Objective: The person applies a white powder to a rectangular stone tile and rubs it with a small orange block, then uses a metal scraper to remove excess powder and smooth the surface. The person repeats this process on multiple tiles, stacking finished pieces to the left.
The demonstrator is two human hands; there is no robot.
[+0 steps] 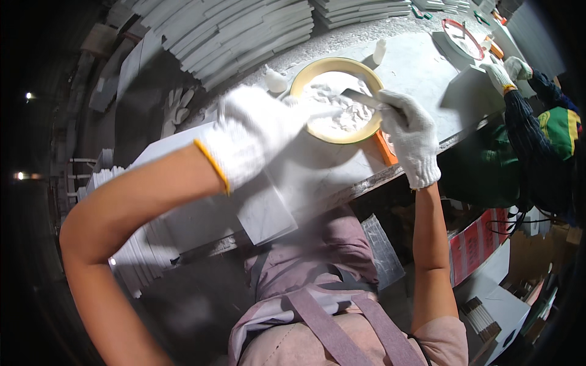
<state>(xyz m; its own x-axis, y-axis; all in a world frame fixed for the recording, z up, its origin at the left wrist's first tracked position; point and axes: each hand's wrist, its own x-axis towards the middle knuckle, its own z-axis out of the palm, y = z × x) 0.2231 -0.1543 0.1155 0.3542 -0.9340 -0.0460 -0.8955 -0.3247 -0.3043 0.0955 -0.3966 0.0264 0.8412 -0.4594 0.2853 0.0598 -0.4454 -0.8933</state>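
Note:
A yellow-rimmed bowl [299, 79] of white paste or powder [339, 100] stands on the worktable in front of me. In a white knitted glove, my right hand [410, 131] grips a scraper [359, 96] at the bowl's right side, its flat dark blade over the white stuff. My left hand [253, 131], gloved with a yellow cuff edge, is raised at the bowl's left and smeared by motion. It looks closed, and a blurred pale strip runs from its fingers over the bowl; what that is I cannot make out.
Stacks of white slabs [238, 36] line the far side of the worktable [409, 67]. Small white bottles [379, 52] stand by the bowl, and an orange object [384, 148] lies near the front edge. To the right, a gloved co-worker [537, 128] works by a red-rimmed bowl [447, 30].

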